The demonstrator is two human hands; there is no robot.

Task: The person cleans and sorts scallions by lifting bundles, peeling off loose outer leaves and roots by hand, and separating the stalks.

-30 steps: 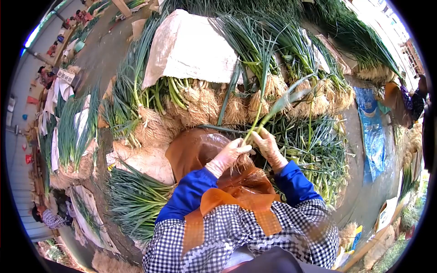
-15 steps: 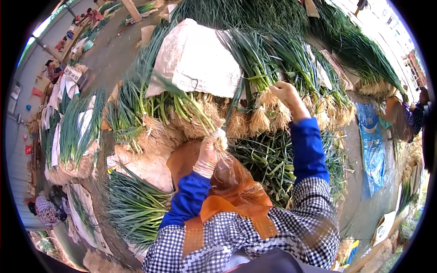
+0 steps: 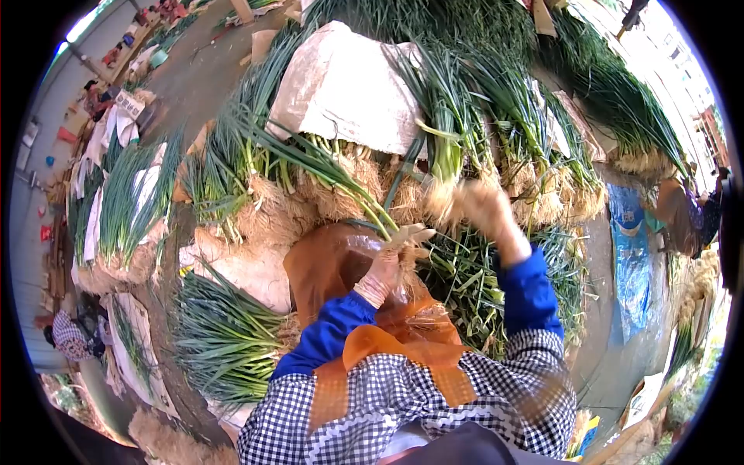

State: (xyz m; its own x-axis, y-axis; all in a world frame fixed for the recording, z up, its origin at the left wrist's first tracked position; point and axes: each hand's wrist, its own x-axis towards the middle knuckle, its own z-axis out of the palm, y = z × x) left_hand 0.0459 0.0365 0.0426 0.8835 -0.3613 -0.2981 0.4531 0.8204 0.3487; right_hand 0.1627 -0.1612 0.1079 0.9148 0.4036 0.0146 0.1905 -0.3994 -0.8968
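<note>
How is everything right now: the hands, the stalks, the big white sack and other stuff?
Left hand: holding green stalks.
Green stalks: tilted, leafy.
Right hand: blurred, grip unclear.
Big white sack: draped over bundles.
Leaf pile: heaped loosely.
Brown apron: worn, shiny.
Blue sheet: spread, wrinkled.

No txt legible: print on far-L panel (image 3: 129, 104) & blue sheet (image 3: 630, 252) too blurred.

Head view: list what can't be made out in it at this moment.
Right hand: head view, motion blur hides whether its fingers grip anything.
Whatever lies under the middle of the white sheet: head view, the sheet covers it.
Wearer's lap: head view, hidden by the brown apron.
Lettering on the far-left sign: head view, too small to read.
</note>
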